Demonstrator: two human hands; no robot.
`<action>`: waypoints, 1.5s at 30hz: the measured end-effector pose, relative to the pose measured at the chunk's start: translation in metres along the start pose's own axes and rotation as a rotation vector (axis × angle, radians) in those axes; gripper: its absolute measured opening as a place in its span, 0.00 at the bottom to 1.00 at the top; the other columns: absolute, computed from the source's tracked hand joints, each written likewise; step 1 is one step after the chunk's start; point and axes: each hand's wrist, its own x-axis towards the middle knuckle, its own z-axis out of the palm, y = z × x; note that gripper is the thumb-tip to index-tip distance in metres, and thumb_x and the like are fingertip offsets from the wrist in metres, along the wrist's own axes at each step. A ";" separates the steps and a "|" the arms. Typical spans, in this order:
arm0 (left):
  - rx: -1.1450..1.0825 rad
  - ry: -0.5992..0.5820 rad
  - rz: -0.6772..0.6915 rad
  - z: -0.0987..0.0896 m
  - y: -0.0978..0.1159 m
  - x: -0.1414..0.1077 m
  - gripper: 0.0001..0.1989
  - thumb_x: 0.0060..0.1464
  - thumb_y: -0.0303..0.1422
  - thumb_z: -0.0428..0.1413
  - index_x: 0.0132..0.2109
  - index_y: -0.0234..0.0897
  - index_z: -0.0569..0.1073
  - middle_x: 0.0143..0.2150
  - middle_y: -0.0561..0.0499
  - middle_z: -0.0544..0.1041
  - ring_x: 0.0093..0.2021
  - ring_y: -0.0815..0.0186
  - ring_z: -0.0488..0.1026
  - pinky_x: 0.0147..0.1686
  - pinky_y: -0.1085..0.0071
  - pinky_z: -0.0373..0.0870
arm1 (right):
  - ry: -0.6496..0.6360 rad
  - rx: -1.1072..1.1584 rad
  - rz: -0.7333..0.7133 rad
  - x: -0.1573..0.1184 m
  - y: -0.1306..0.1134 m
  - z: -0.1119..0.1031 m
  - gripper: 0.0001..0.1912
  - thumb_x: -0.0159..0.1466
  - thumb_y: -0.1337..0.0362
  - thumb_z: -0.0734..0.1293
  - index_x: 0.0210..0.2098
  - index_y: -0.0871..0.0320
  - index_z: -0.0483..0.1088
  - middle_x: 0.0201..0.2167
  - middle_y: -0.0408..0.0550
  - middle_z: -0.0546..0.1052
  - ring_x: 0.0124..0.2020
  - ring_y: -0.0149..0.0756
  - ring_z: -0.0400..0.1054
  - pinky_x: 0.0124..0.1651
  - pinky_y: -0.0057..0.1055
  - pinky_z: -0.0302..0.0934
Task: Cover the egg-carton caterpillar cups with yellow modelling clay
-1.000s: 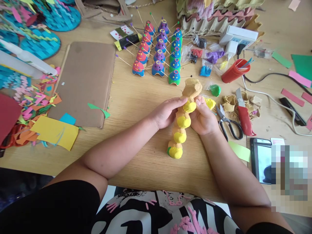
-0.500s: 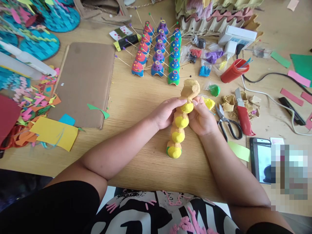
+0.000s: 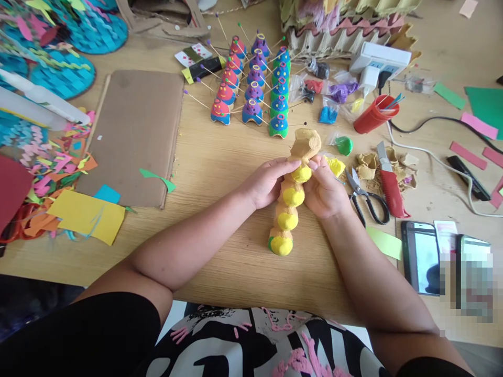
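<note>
Light wood-grain table [image 3: 236, 272] carries the whole work area, its near edge running between the strip and the person's printed black-and-white top. The yellow-dotted carton strip [image 3: 290, 209] is the reference item: tan, with yellow lumps along it and a touch of green at its near end. The left hand [image 3: 267, 183] and right hand [image 3: 325, 188] both have it in their grip, fingers closed on opposite sides near its far end. Left of the strip: a brown cardboard sheet [image 3: 135, 131] and, farther left, paper scraps and a yellow paper piece [image 3: 88, 215]. Beyond the strip, slightly left, three rows of painted carton figures [image 3: 254, 93], coloured red, purple and green, several with thin pin-like sticks. Beyond and to the right: stacked egg cartons [image 3: 341, 39], a white power strip [image 3: 380, 58], a red cup [image 3: 371, 115]. Right of the strip: yellow clay [image 3: 336, 166], scissors [image 3: 365, 196], a red-handled knife [image 3: 391, 188]. Nearer, far right: a phone [image 3: 422, 256], screen too small to read, beside a pixelated patch. Playing cards [image 3: 196, 52], beyond and left of the strip, show red diamonds.
</note>
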 end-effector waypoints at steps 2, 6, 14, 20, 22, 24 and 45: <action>0.014 0.027 -0.004 -0.001 0.000 0.002 0.10 0.59 0.40 0.68 0.40 0.38 0.85 0.37 0.49 0.84 0.40 0.61 0.79 0.44 0.67 0.71 | -0.010 0.003 -0.005 -0.001 0.000 0.000 0.23 0.58 0.51 0.82 0.32 0.50 0.64 0.30 0.36 0.75 0.33 0.33 0.72 0.42 0.35 0.74; 0.022 0.068 -0.019 -0.004 -0.001 0.005 0.08 0.60 0.39 0.67 0.39 0.39 0.84 0.36 0.47 0.85 0.43 0.54 0.81 0.46 0.62 0.73 | -0.023 -0.014 0.001 -0.002 -0.001 0.000 0.24 0.58 0.49 0.82 0.32 0.50 0.64 0.30 0.37 0.74 0.34 0.35 0.74 0.42 0.36 0.74; 0.015 0.064 -0.013 -0.002 0.000 0.004 0.08 0.59 0.38 0.68 0.39 0.37 0.84 0.37 0.47 0.84 0.41 0.57 0.81 0.45 0.64 0.74 | -0.006 -0.015 -0.018 -0.001 0.001 0.000 0.25 0.57 0.51 0.83 0.31 0.49 0.63 0.29 0.36 0.75 0.35 0.35 0.74 0.41 0.36 0.73; 0.014 0.056 -0.008 -0.001 0.000 0.003 0.09 0.59 0.39 0.68 0.38 0.38 0.83 0.36 0.47 0.84 0.40 0.58 0.80 0.44 0.64 0.73 | 0.007 -0.023 -0.007 -0.003 0.000 0.002 0.25 0.55 0.48 0.83 0.32 0.49 0.64 0.30 0.37 0.75 0.35 0.36 0.74 0.40 0.36 0.73; -0.003 0.033 0.001 0.000 0.000 0.002 0.09 0.59 0.39 0.68 0.39 0.37 0.84 0.36 0.50 0.83 0.39 0.62 0.78 0.42 0.68 0.71 | -0.002 -0.030 -0.010 -0.003 0.000 0.002 0.25 0.55 0.49 0.83 0.32 0.49 0.64 0.30 0.37 0.75 0.35 0.36 0.74 0.40 0.36 0.73; -0.015 0.028 -0.002 0.002 0.001 0.001 0.10 0.61 0.39 0.66 0.40 0.36 0.84 0.36 0.50 0.83 0.38 0.64 0.77 0.42 0.69 0.70 | -0.010 -0.034 -0.020 -0.003 0.001 0.002 0.25 0.56 0.50 0.82 0.32 0.49 0.63 0.30 0.37 0.75 0.35 0.36 0.74 0.40 0.36 0.73; 0.045 0.112 0.009 0.002 0.002 0.001 0.05 0.58 0.36 0.65 0.37 0.39 0.82 0.34 0.50 0.82 0.39 0.61 0.78 0.41 0.67 0.72 | 0.003 0.006 -0.041 -0.002 0.002 0.005 0.26 0.52 0.55 0.86 0.30 0.52 0.64 0.29 0.35 0.72 0.33 0.29 0.68 0.37 0.28 0.66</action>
